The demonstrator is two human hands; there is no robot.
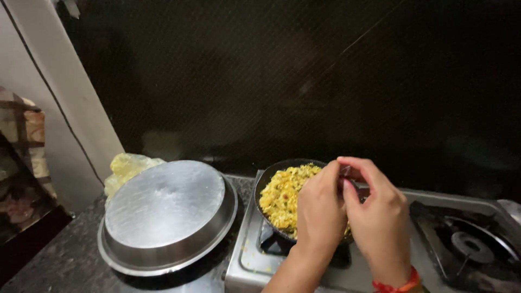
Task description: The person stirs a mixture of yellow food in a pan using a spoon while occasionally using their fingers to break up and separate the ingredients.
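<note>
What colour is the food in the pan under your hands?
Mostly yellow, with small green and reddish flecks; the food in the dark pan shows best in the head view.

Kitchen corner under dim light. The far wall is dark, almost black, with faint diagonal streaks and a dull sheen that returns blurred reflections. At far left a pale, cream-coloured wall strip slants down toward the worktop, a thin dark line running along it. Left of that strip stands a shelf with indistinct brownish contents, too blurred to identify. The worktop is dark speckled stone, visible at near left. A crumpled yellowish plastic bag lies against the base of the pale strip, at the far edge of the worktop.
</note>
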